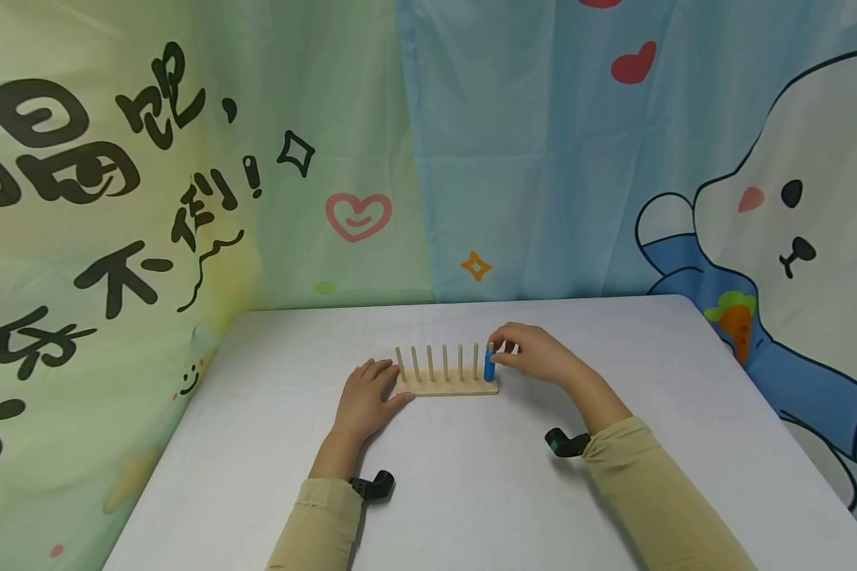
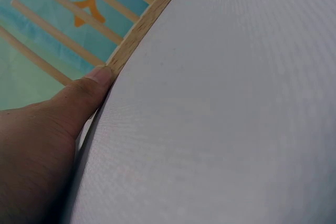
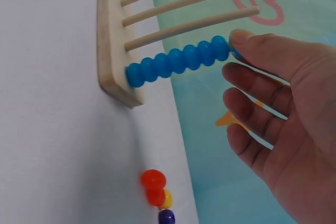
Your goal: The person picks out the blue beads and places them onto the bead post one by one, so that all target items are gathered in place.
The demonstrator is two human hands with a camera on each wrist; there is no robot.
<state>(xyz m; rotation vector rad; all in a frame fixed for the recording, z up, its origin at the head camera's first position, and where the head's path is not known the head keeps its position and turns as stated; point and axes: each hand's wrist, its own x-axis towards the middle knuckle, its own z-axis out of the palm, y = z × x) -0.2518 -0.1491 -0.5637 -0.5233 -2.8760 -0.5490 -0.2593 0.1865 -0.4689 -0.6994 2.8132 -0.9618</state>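
A wooden peg stand (image 1: 446, 388) with several upright pegs sits on the table. Blue beads (image 3: 178, 60) are stacked on its rightmost peg, reaching nearly to the top. My right hand (image 1: 536, 353) is at the top of that peg, thumb and index finger pinching a blue bead (image 3: 235, 52) mostly hidden by the fingertips; the other fingers curve loosely below. At the stand's left end, my left hand (image 1: 368, 400) holds the base, its thumb (image 2: 97, 80) against the front edge. Its other fingers are out of sight in the left wrist view.
Loose beads lie on the table beyond the stand's right end in the right wrist view: red beads (image 3: 153, 180), a yellow bead (image 3: 167, 199) and a purple bead (image 3: 166, 217). A white cloth covers the table (image 1: 464, 492). A printed curtain (image 1: 514, 159) hangs behind it.
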